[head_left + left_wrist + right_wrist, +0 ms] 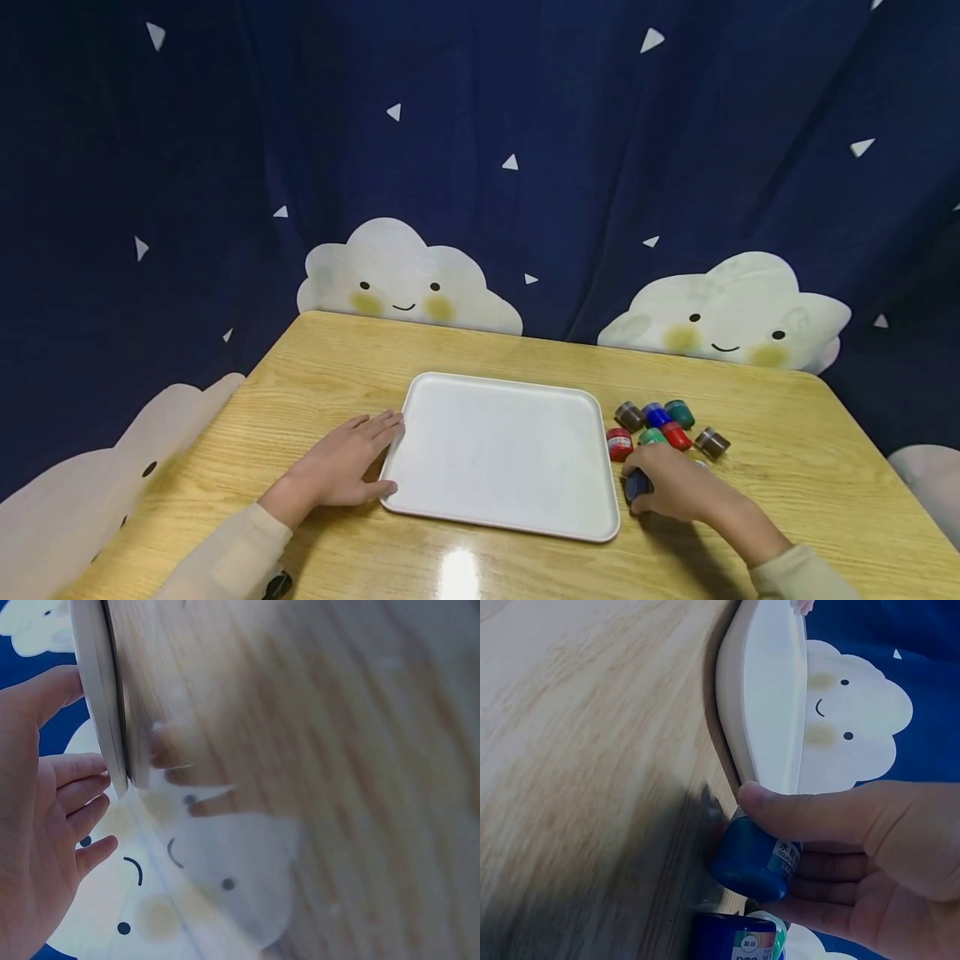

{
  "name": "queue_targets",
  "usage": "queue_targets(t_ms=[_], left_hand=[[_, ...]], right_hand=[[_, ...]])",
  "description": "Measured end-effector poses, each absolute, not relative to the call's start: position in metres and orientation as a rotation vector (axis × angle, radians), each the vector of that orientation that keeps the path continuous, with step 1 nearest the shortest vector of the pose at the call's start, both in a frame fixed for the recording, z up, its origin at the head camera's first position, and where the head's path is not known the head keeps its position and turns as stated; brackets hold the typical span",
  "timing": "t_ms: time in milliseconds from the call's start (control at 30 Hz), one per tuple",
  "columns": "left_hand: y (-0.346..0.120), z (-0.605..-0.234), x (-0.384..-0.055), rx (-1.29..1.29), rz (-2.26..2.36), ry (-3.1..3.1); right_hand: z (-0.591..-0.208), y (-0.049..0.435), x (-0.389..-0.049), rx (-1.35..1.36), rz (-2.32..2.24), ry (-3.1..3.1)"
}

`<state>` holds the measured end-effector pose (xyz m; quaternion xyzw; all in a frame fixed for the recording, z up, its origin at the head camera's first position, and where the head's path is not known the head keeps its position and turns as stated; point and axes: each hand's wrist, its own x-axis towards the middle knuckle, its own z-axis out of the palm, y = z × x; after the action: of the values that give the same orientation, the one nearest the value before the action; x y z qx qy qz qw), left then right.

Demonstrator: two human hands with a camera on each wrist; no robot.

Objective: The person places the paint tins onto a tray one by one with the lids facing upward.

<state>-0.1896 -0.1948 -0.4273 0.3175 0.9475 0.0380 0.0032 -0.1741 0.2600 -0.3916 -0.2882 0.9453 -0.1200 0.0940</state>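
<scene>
Along the left rim of the white tray [498, 458], head view: left hand [347, 462] laid out with fingers extended, thumb at the tray's near-left corner. Likely set so to steady the tray. Just right of the tray, right hand [675, 483] pinches a dark blue paint jar [637, 484] low over the wooden table [330, 358]; jar-to-table contact cannot be told. Also right of the tray: red jar [619, 444] nearest the rim, then brown jar [629, 416], blue jar [656, 414], dark green jar [679, 413], second red jar [676, 436], light green jar [652, 437] and, farthest out, second brown jar [712, 442]. Right hand covers part of this cluster. Beyond the tray, navy curtain [480, 83].

Left wrist view: tray nearly edge-on; thumb and index finger meet its rim, the little finger free of it. Nothing pinched. Glossy tabletop mirrors the fingers.

Right wrist view: held jar pinched beside the tray, thumb near one end, fingers behind, label partly exposed. Grip probably suits a small round body among close neighbours. On the jar's side away from the tray, another blue jar [720, 939] crowds near; its match in the head view is uncertain. Raised tray rim stands between held jar and tray floor.
</scene>
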Motion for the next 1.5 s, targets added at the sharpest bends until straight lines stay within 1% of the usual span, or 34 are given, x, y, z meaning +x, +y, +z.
queue_targets(t_ms=[400, 833, 1067, 1500], left_hand=[[-0.196, -0.428, -0.189, 0.989, 0.129, 2.969], [-0.196, -0.429, -0.19, 1.018, 0.117, 2.992], [-0.196, -0.425, -0.187, 1.021, 0.132, 2.98], [-0.195, -0.427, -0.187, 1.006, 0.132, 2.977]], right_hand=[[-0.386, 0.265, -0.183, -0.882, -0.423, 2.757], [-0.379, 0.262, -0.191, -1.028, -0.494, 2.752], [-0.377, 0.258, -0.195, -1.034, -0.541, 2.727], [-0.378, 0.252, -0.201, -0.992, -0.608, 2.679]])
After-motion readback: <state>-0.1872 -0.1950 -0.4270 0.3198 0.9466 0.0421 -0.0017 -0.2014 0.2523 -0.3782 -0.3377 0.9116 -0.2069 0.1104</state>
